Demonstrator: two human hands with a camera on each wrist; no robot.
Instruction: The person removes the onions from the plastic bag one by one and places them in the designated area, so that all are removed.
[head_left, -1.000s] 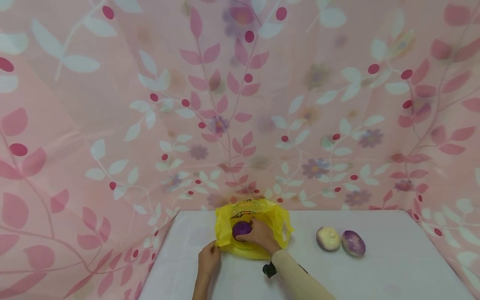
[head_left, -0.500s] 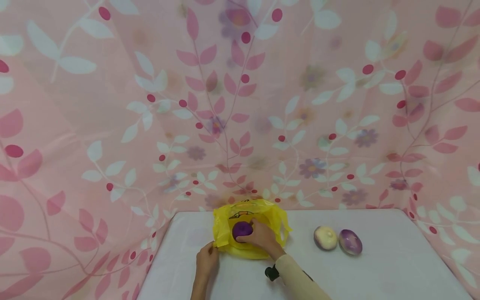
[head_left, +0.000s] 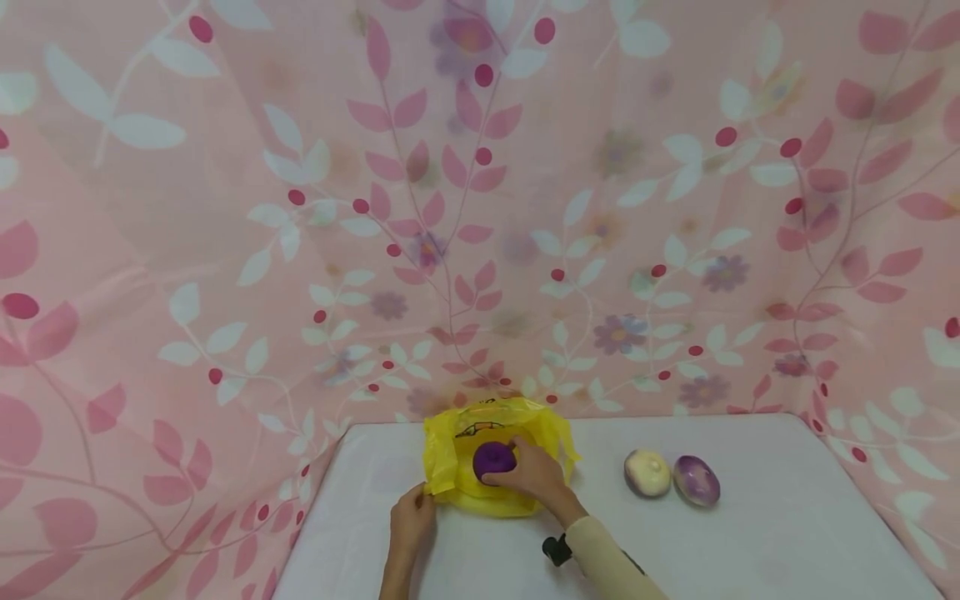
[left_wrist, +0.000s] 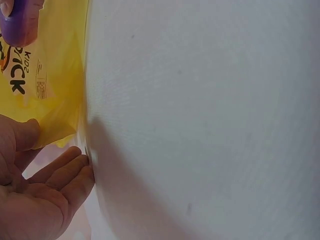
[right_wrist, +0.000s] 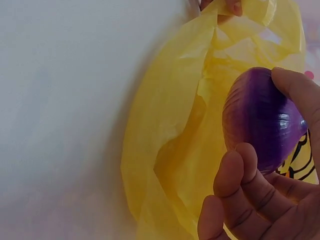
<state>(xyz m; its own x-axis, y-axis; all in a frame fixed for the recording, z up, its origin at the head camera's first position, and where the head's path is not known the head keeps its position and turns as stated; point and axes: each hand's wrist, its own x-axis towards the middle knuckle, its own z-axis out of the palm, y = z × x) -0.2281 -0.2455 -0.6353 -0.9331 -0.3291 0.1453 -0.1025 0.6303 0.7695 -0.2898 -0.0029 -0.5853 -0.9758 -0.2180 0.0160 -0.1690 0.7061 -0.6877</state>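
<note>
A yellow plastic bag lies on the table with its mouth spread towards me. My left hand pinches the bag's near left edge between thumb and forefinger; in the left wrist view the other fingers of that hand stretch out beside the bag. At the bag's mouth, my right hand grips a glossy purple onion from the right. In the right wrist view the onion sits between thumb and fingers, in front of the yellow plastic. The bag's deeper inside is hidden.
Two more onion-like bulbs, one creamy white and one purple and white, lie on the white table to the right. A pink floral cloth hangs behind the table. A small black device sits at my right wrist.
My right hand and the onion have shifted slightly right relative to the bag. The left hand keeps its pinch on the bag's edge. The whole head view has drifted a little.
</note>
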